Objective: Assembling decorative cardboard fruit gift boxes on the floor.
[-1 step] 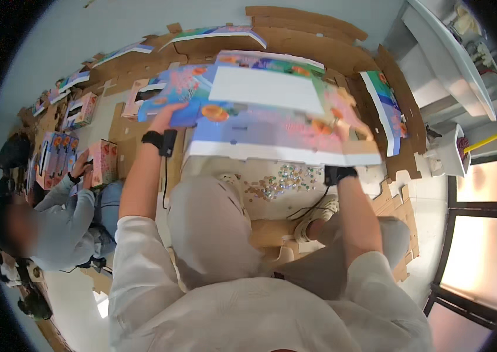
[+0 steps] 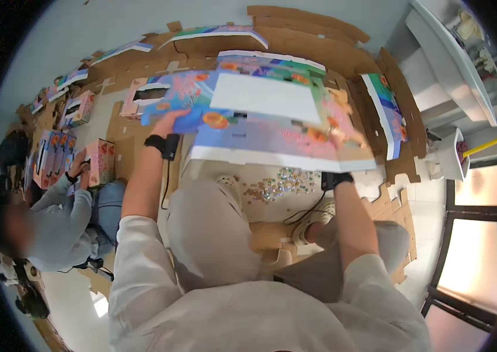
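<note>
Around you, brown cardboard [image 2: 313, 42] lines the wall at upper center, a printed strip [image 2: 384, 114] leans at upper right, and small shiny discs [image 2: 283, 183] litter the floor just below center. A co-worker [image 2: 64, 229] handles a pink box [image 2: 103, 161] at left. Your printed cardboard sheet [image 2: 266, 97] spans upper center, long axis left to right, its right end dipping, white edge toward you. Your left hand [image 2: 170, 122] grips its left side; your right hand [image 2: 337, 149] seems to be at the lower right, too blurred to tell its grip.
</note>
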{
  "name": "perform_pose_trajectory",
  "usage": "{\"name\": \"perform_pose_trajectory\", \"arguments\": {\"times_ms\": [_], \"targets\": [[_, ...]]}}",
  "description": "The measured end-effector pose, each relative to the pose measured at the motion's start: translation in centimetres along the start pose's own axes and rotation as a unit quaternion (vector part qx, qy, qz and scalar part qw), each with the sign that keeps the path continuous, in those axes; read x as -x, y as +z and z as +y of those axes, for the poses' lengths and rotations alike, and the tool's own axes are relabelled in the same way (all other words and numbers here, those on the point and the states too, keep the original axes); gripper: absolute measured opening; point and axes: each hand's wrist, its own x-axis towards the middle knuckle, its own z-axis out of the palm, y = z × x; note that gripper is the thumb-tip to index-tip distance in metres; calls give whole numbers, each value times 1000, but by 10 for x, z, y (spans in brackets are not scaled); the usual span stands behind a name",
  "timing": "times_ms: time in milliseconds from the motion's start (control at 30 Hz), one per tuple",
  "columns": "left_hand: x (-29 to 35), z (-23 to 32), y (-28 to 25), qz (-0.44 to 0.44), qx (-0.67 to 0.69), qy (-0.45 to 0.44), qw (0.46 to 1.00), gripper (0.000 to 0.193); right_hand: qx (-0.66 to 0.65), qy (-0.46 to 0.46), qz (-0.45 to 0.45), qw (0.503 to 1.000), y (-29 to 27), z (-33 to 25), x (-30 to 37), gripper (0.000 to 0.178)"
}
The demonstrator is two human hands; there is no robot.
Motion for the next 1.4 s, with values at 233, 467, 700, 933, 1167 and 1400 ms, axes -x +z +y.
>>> {"name": "perform_pose_trajectory", "arguments": {"times_ms": [233,467,700,933,1167,1400], "targets": [[-75,-139,-84,22,20,-62,998,46,202,-64,332,919,-145,60,14,78],[-79,-155,-86,13,53,-104,993,49,76,8,304,950,-120,59,8,90],[-74,-160,-81,-23,60,-83,994,46,141,-5,319,937,-146,42,11,79],[-72,-172,-81,27,81,-100,991,39,118,1,358,926,-158,-5,54,54],[-64,-183,-69,55,103,-55,992,39,374,192,327,846,-111,-11,30,51],[-76,-119,-50,147,84,45,985,50,452,272,359,770,-111,-26,11,43]]}}
